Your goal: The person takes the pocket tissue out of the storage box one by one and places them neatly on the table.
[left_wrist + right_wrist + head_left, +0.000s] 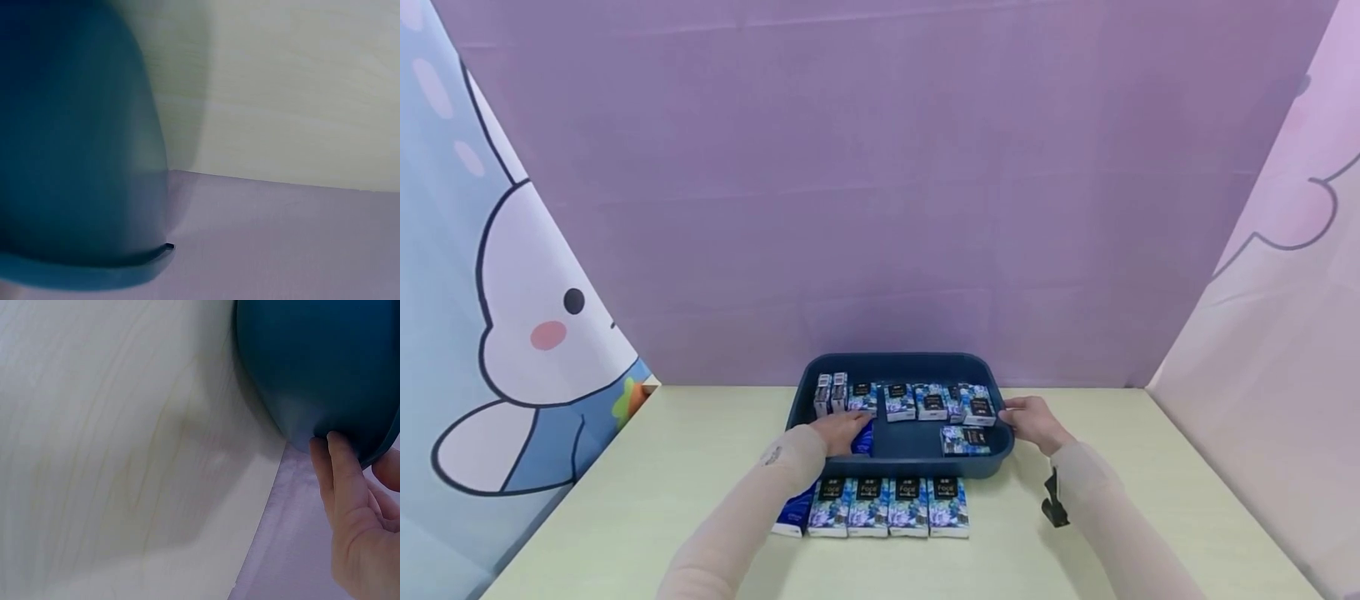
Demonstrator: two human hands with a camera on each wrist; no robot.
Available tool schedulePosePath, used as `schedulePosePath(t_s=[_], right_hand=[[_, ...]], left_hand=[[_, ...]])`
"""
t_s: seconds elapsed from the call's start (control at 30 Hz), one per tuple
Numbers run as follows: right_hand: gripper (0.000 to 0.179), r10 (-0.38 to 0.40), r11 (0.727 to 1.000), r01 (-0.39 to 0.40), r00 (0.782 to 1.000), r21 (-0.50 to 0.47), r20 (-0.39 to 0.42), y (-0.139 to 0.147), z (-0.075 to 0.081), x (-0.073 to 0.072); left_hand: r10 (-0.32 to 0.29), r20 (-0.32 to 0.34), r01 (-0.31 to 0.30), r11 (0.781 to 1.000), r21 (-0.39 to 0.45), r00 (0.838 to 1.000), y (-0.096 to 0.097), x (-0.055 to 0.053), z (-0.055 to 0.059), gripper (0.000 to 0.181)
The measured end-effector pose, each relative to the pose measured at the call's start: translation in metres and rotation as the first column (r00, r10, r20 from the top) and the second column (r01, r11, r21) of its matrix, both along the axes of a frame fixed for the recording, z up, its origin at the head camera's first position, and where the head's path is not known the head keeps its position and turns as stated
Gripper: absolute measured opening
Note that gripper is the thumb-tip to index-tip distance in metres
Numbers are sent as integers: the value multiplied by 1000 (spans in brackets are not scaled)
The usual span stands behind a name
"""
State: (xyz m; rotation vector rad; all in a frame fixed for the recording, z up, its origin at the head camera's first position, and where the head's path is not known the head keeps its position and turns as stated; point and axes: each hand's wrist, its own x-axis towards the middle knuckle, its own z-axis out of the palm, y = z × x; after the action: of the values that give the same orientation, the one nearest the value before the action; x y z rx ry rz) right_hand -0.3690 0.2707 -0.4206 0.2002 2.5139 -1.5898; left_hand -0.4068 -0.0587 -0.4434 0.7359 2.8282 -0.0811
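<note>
A dark blue plastic tub (917, 468) holds several floral tissue packs (899, 403) along its back and one lying at its front right (966, 441). My left hand (838, 432) reaches over the tub's left side and holds a plain blue tissue pack (863, 439) low inside it; the hand hides much of this pack. At the right end, my right hand (1030, 421) grips the tub's rim. In the right wrist view its fingers (340, 469) lie against the tub's outer wall, thumb at the rim. The left wrist view shows only the tub's outside (81, 156).
In front of the tub, several floral tissue packs (868, 512) lie in a row, with a blue pack (793, 512) at the left end, partly under my left forearm. A purple cloth backdrop (895, 192) stands behind the pale wooden table (685, 467). A black strap hangs near my right wrist.
</note>
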Motion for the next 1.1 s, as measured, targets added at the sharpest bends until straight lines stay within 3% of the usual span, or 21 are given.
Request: schedulePosePath(t_s=[0.17,0.6,0.77,0.93,1.1], right_hand=[[39,3,1000,-3,1000,-1,3,0,-1,0],[40,19,1000,-19,1000,-5,-13,2,-3,-3],[39,22,1000,-22,1000,-7,-16,1,-1,-1],[39,32,999,-32,999,-2,-14,1,-1,0],[39,34,999,-34,999,-6,-9,2,0,-1]], left_hand=[[-28,-46,27,1000,-6,999,0,0,-2,74],[-10,-144,10,1000,3,990,-1,1,4,79],[29,-158,-15,996,89,987,1,6,20,85],[87,-163,-51,976,212,983,9,13,42,87],[84,-178,-40,971,236,980,16,25,58,89]])
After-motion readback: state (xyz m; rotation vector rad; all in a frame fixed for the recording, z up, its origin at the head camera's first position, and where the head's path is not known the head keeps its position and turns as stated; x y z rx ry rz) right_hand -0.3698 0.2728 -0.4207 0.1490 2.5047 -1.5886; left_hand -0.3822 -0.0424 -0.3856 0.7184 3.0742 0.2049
